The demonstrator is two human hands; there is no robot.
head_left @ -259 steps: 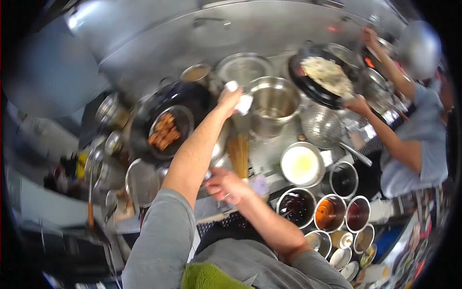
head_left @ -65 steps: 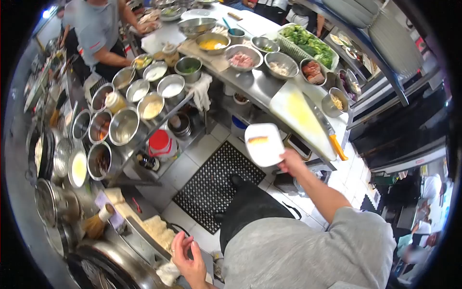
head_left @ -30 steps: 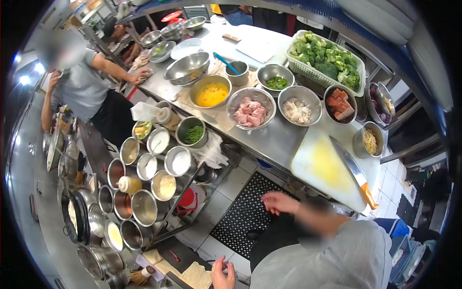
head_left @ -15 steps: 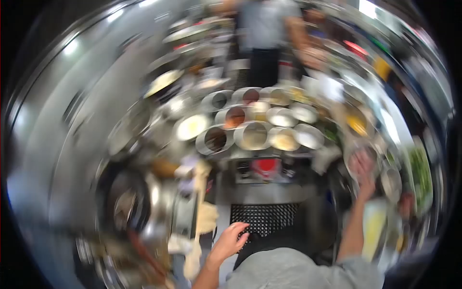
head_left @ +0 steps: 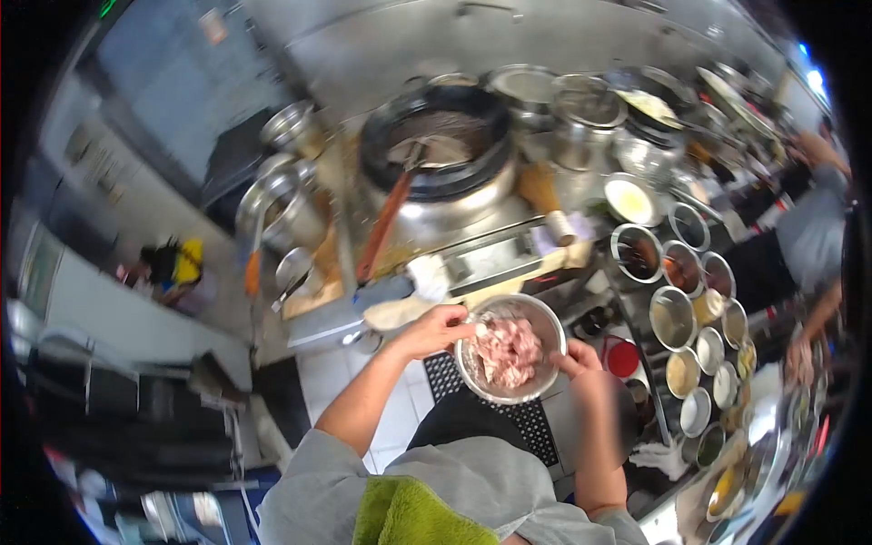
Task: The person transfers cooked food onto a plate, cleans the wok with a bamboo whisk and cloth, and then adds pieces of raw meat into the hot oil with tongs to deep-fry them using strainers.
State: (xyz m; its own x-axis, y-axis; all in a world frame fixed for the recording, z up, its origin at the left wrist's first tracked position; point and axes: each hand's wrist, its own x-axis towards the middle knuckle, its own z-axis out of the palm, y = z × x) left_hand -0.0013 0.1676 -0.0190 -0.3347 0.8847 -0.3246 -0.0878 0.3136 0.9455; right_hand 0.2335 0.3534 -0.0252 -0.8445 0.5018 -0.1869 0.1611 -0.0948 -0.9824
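A round metal bowl (head_left: 549,329) is held in front of my body at waist height. Pieces of pale pink raw meat (head_left: 509,351) lie inside it. My left hand (head_left: 434,332) grips the bowl's left rim, with fingers closed at the edge. On the opposite side, my right hand (head_left: 581,363) pinches the right rim, thumb and fingers closed. Beyond the bowl, a black wok (head_left: 377,150) sits on the stove. A utensil with a long wooden handle (head_left: 389,222) rests in the wok and sticks out toward me.
Metal pots (head_left: 292,213) stand left of the wok, and a brush (head_left: 542,189) lies to its right. Several seasoning tins (head_left: 672,318) line the counter at right. A pale cloth (head_left: 400,313) hangs at the stove's front edge. A co-worker's arm (head_left: 822,322) shows at far right.
My view has swung left from the seasoning tins to the wok. My right hand, earlier at a bowl on the right counter, and my left hand, earlier open, now both hold the bowl of meat.
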